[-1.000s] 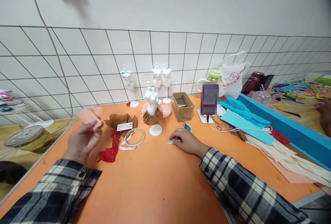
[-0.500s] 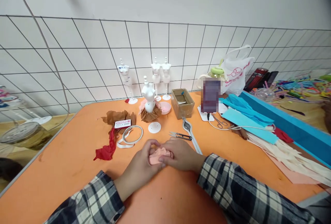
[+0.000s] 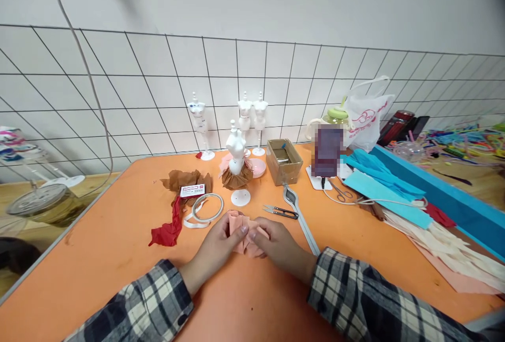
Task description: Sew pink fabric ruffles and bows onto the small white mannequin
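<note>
A small piece of pink crepe paper (image 3: 245,242) is held between both hands above the front middle of the table. My left hand (image 3: 216,244) pinches its left side, thumb on top. My right hand (image 3: 278,242) grips the right side, its thumb close to the other one. Just beyond the right hand lie black-handled thread snips (image 3: 281,211), let go on the table. Behind the hands stands a small white mannequin (image 3: 235,147) wearing a brown ruffled skirt (image 3: 237,178). A roll of white tape (image 3: 207,209) lies to the left of it.
Red crepe paper (image 3: 165,232), brown paper (image 3: 179,180) and a small white box (image 3: 192,190) lie left. Behind are more mannequins (image 3: 200,126), a pink bowl (image 3: 258,168) and a cardboard box (image 3: 284,163). Blue sheets (image 3: 384,194), scissors (image 3: 342,192) and a phone (image 3: 328,150) are right.
My right hand has put down the thread snips. My left hand has brought the pink paper from the left to the middle, where both hands now hold it, spread wider.
</note>
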Available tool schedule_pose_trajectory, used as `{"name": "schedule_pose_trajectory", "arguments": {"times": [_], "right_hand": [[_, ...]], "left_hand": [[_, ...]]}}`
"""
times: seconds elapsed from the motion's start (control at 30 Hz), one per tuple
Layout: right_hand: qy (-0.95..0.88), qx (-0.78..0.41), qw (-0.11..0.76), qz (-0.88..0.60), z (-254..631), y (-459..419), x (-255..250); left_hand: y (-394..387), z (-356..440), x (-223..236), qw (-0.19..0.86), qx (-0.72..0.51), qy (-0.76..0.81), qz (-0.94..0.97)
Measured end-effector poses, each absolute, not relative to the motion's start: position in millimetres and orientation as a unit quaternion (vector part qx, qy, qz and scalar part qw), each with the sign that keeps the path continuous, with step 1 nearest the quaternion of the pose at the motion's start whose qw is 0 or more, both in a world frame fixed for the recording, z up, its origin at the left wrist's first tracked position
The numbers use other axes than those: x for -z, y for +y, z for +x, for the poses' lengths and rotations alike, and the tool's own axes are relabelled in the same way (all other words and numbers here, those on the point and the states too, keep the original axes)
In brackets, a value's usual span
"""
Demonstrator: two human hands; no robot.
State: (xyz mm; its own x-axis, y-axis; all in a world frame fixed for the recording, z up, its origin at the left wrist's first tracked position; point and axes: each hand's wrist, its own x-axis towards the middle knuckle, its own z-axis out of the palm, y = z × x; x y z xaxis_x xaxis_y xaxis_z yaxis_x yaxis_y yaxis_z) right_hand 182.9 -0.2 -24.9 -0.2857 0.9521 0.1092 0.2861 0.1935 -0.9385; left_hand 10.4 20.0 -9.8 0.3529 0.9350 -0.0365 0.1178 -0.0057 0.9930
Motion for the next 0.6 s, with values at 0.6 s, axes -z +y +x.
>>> {"name": "schedule_pose_trajectory", "arguments": {"times": [0.6], "right_hand": [[-0.656, -0.341, 0.419, -0.527, 229, 37, 19]], "left_hand": [[30, -1, 0, 0.663, -0.291, 0.407, 0.557]]}}
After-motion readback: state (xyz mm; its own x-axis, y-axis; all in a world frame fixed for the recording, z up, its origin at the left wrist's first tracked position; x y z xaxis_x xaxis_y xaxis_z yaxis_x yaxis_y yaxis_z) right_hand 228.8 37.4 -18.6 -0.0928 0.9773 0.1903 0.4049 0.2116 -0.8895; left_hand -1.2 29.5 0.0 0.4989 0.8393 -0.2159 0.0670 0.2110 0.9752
